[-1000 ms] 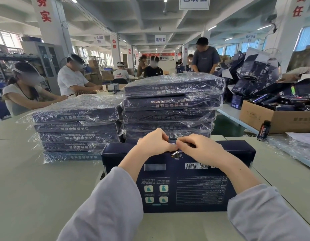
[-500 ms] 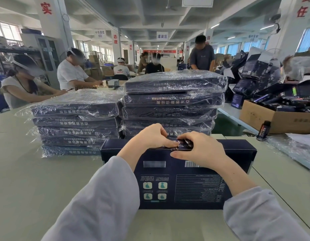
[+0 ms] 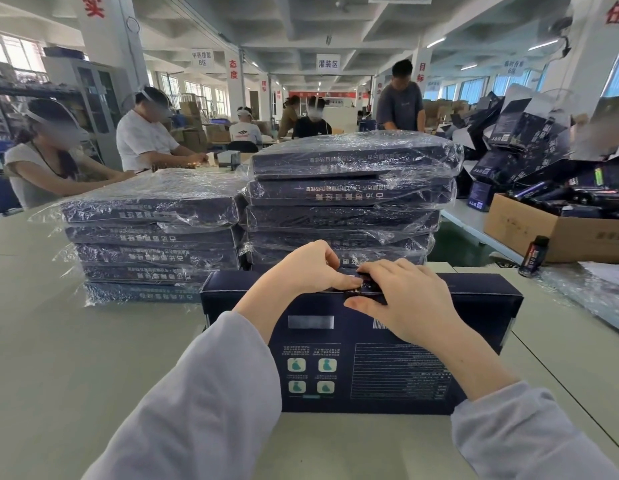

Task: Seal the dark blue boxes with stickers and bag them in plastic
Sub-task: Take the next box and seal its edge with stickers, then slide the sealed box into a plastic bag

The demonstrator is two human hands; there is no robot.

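Note:
A dark blue box (image 3: 387, 368) lies flat on the pale green table (image 3: 76, 358) right in front of me, its printed back face up. Both hands rest on its far top edge. My left hand (image 3: 308, 268) presses its fingertips down on a small shiny sticker (image 3: 361, 284) at that edge. My right hand (image 3: 405, 299) lies flat over the same spot, thumb on the box's face, fingers over the edge. Most of the sticker is hidden under my fingers.
Two stacks of plastic-bagged blue boxes stand just behind, a lower one (image 3: 152, 237) at left and a taller one (image 3: 349, 195) at centre. A cardboard carton (image 3: 550, 233), a small dark bottle (image 3: 533, 254) and loose plastic (image 3: 592, 289) lie at right. Seated workers (image 3: 51, 161) line the far left.
My hands came down from pinching the sticker above the box edge. Now they press it flat onto the edge, the right hand spreading over it.

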